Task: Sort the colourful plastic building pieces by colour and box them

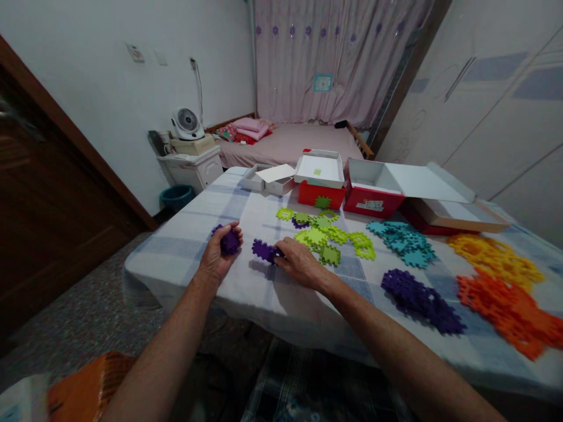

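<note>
Head view looks down at a counter [185, 246] with a white and blue checked cloth on it. The left hand [217, 255] has its grip curled tight around a small bunch of purple pieces [229, 240]. They are flat and bumpy at the edges, like puzzle tiles, and dark purple. The bunch sits near the left edge of the counter, just above the cloth.

The right hand [299, 261] lies low on the cloth, and its fingertips pinch a second purple piece [264, 249]. That piece lies flat on the cloth between the two hands. It has little square teeth all around it.

Just to the right of the right hand is a green pile [329, 234] of the same kind of tiles. Farther right are a teal pile [402, 240], a yellow pile [495, 252] and an orange pile [510, 310]. A big purple pile [420, 299] lies near the front edge. At the far side of the counter stand open red boxes [347, 190] with white insides.
</note>
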Motion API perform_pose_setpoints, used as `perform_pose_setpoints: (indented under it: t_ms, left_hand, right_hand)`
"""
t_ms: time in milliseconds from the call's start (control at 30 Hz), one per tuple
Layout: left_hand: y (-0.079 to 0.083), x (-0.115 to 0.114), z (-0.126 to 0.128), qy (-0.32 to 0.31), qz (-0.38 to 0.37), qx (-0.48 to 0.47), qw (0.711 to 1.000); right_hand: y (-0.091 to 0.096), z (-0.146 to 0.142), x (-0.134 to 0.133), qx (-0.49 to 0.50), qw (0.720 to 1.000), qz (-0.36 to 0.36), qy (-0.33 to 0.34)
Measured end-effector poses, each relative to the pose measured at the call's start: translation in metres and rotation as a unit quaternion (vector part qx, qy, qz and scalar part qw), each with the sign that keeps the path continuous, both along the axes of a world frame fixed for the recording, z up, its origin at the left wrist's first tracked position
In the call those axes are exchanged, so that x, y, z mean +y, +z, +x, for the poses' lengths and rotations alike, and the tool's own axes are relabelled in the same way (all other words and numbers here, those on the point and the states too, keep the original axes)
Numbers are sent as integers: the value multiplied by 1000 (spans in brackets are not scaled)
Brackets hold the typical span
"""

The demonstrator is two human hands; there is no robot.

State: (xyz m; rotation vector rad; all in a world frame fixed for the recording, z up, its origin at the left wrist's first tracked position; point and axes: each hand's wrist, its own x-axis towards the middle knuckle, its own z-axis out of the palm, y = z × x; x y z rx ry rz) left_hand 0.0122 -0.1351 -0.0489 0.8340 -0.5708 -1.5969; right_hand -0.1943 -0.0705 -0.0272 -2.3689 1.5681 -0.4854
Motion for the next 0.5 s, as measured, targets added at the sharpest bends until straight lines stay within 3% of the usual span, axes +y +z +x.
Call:
perform_pose_setpoints:
  t_ms: [100, 200, 333, 500]
  left_hand:
    - [4, 7, -6, 8, -1, -2, 1000]
    - [13, 20, -21, 34, -18, -9, 999]
    - [23, 40, -45, 70, -51, -7, 996]
    - [13, 64, -69, 52, -48, -45, 996]
  right_hand:
    - [5, 2, -1, -108, 994, -2, -36]
    - [10, 9, 4, -213, 974, 45, -63]
    - [10, 19, 18, -282, 950, 104, -84]
    - [5, 24, 40, -359, 918, 113, -127]
